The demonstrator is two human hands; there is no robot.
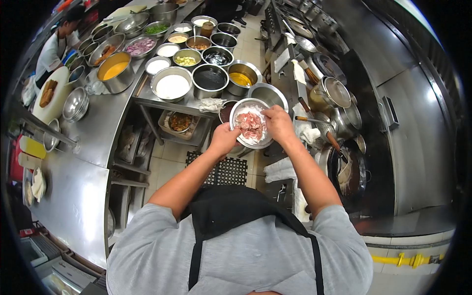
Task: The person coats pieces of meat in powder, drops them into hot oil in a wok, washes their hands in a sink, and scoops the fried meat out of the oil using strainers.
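Observation:
Between my two hands is a steel bowl (235, 109) with pieces of pinkish raw meat (250, 127) lying in white powder. My left hand (225, 140) grips the bowl's lower left rim. At the upper right rim, my right hand (279, 123) has its fingers bent down over the edge near the meat; its fingertips are partly hidden, and whether they pinch anything is too small to tell. Just behind the bowl is an empty-looking steel bowl (269, 94). A crumpled white cloth (211, 105) lies on the counter edge to the left.
Bowls of white powder (172, 87), dark liquid (210, 77) and yellow oil (241, 79) crowd the counter ahead. On the right are a wok (348, 172), ladles and a strainer pot (337, 92). A co-worker (54, 49) stands at the far left by a cutting board (58, 101).

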